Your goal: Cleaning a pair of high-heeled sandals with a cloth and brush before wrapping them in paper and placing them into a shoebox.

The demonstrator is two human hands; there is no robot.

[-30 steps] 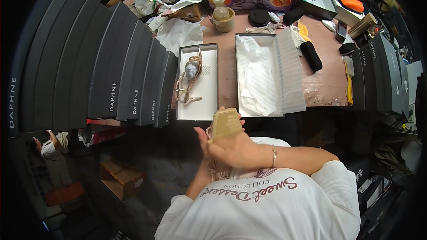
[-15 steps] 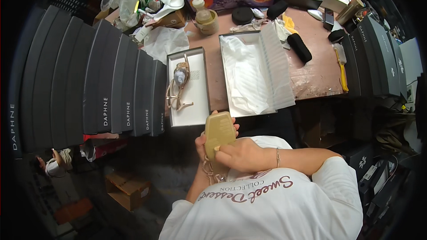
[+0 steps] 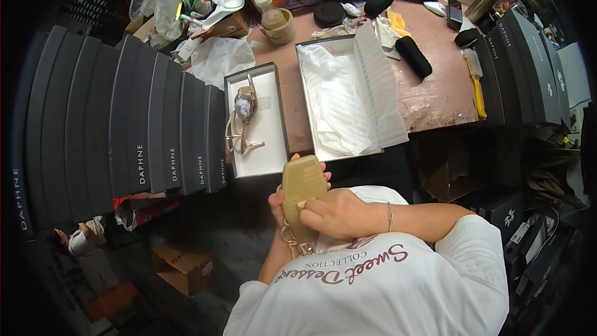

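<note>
A sandal [image 3: 303, 183] is held close to my body, its tan sole facing up and its thin metallic straps and buckle hanging at the near end. Wrapped around it from the left and underneath is my left hand [image 3: 275, 203], with fingertips showing at the sole's right edge. My right hand [image 3: 336, 213] lies over the near half of the sole, fingers curled in. A small yellowish bit shows at its fingertips against the sole; what it is, I cannot make out. Another strappy sandal [image 3: 244, 112] with grey-white stuffing lies in a shallow box lid [image 3: 267, 149].
An open shoe box [image 3: 309, 109] lined with white tissue stands beside the lid. Dark shoe boxes [image 3: 127, 118] rise in a row at left, more [image 3: 522, 74] at right. A yellow-handled brush [image 3: 478, 96], a black pad [image 3: 413, 57] and a bottle [image 3: 266, 9] in a cup occupy the table.
The whole view has shifted slightly, so the table things sit a little further left. Both hands keep their places on the sandal, with the right hand barely moved.
</note>
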